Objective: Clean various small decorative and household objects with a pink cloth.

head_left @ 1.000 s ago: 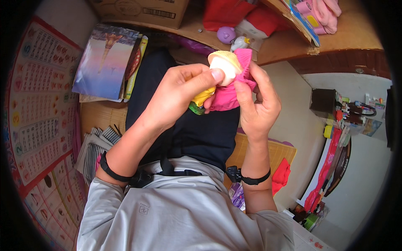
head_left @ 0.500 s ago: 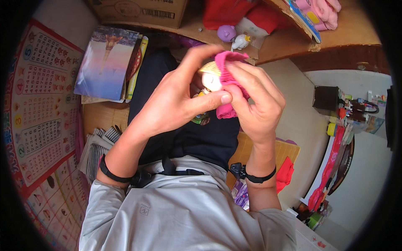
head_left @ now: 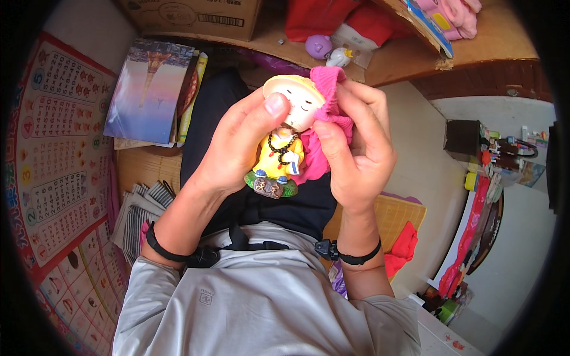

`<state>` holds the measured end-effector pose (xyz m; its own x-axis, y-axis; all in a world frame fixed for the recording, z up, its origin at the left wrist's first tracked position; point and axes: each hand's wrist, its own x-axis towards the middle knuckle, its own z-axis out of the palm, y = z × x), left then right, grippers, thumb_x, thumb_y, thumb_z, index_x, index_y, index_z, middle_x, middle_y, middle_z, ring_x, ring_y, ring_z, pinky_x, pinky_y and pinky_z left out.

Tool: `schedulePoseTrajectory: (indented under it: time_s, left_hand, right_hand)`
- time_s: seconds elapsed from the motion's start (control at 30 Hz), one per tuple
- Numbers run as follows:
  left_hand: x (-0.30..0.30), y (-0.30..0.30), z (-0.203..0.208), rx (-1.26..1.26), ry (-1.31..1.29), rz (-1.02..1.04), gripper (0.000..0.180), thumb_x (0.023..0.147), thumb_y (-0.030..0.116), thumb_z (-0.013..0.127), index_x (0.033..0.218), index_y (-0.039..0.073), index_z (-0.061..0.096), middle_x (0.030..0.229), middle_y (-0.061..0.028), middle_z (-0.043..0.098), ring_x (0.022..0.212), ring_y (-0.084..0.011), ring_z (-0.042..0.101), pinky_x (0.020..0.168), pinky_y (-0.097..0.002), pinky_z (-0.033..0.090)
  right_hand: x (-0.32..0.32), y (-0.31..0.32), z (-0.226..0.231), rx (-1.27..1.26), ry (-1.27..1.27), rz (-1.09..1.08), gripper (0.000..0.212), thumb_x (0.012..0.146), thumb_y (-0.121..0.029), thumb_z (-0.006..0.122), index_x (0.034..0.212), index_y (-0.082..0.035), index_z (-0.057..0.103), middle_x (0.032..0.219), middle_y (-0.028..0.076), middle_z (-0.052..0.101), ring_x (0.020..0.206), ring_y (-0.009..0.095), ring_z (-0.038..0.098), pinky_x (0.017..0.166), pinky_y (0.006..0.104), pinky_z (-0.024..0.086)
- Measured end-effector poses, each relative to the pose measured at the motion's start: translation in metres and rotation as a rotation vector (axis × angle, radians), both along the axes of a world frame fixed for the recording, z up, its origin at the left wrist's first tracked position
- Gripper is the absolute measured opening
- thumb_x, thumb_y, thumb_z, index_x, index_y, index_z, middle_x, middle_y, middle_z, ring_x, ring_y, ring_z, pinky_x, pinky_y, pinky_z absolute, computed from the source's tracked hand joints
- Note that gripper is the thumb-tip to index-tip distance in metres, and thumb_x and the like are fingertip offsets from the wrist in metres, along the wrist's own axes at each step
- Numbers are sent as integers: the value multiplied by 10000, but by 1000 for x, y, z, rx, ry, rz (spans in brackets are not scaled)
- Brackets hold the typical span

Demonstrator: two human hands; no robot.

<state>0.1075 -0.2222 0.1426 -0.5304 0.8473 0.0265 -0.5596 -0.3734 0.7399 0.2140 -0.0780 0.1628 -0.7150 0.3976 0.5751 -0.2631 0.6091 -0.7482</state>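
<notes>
A little monk figurine [head_left: 278, 155] in a yellow robe and hat, with black beads and a green-and-brown base, stands upright before me, facing up at me. My left hand [head_left: 240, 133] is closed around its left side, the thumb lying on the cheek. In my right hand [head_left: 362, 142] is a bunched pink cloth [head_left: 317, 157], pinched between thumb and fingers and pressed against the right side of the figurine's head and hat. Part of the cloth hangs down behind the figurine. The left fingertips are hidden behind it.
Beyond my hands, a wooden shelf [head_left: 409, 68] holds a purple toy [head_left: 319, 46], a small white toy [head_left: 339, 57] and a cardboard box [head_left: 190, 18]. Books [head_left: 145, 92] lean at the left. Striped cloth [head_left: 139, 216] lies below them, and a red cloth [head_left: 401, 249] sits at right.
The figurine has turned and come lower, so its face and robe now show. My left thumb has moved onto its cheek, and the pink cloth has shifted along the hat's right side.
</notes>
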Motion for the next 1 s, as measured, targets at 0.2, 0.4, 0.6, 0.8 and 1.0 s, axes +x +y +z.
schedulePoseTrajectory:
  time_s: [0.2,0.4,0.6,0.8,1.0]
  left_hand:
    - [-2,2,-6,-163,216,-17,433,1116,355,530,1337,-17,537,1116,-93,666,919,-101,647,799,-276,547]
    - [4,6,-1,-182,298,111,458,1029,295,717,1305,-19,530,1071,-52,659,933,-75,616,795,-279,532]
    - [7,6,-1,-141,-6,-6,629,990,616,619,1146,7,641,859,-74,681,693,-154,666,605,-288,531]
    - [6,9,-21,-188,-244,-11,565,1009,638,585,1112,89,671,785,-74,663,590,-167,631,508,-281,499]
    - [13,14,-2,-298,-322,113,570,1045,632,527,1200,98,651,862,-31,687,651,-128,655,552,-233,516]
  right_hand:
    - [6,10,4,41,-55,10,363,850,49,778,1211,31,743,1169,133,669,1058,247,665,914,332,541]
    - [0,15,6,-27,-60,78,347,840,84,761,1183,36,744,1166,128,656,1090,221,657,934,309,528]
    - [0,14,-10,-365,-10,262,365,894,113,717,1251,66,656,1267,108,598,1134,172,639,974,299,525]
    - [5,1,-8,-381,-55,145,427,915,130,692,1313,48,559,1230,115,637,1080,185,688,970,313,550]
    - [-1,0,-1,-286,84,139,435,891,140,726,1264,26,531,1218,129,595,1083,184,679,951,301,559]
